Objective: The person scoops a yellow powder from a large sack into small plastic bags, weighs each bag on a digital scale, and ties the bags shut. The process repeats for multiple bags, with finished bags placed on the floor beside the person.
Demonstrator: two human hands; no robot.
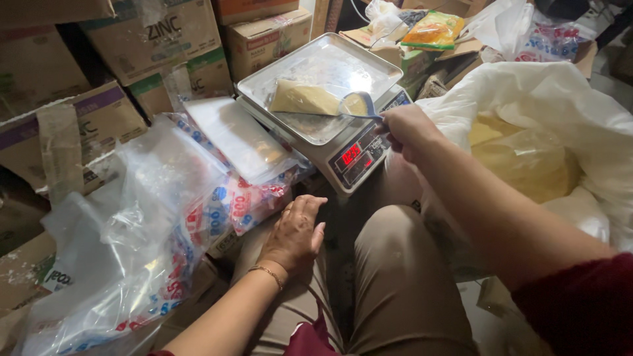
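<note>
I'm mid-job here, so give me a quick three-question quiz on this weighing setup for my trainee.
1. True or false: the right hand holds a scoop over the scale.
2. What lies on the scale's metal tray? A) a clear bag of yellow powder B) a stack of coins C) a glass bottle
3. Fill in: the left hand rests on the person's ____.

Key:
1. True; the scoop carries some yellow powder.
2. A, the bag lies flat on the tray.
3. Knee, beside a pile of clear plastic bags.
</note>
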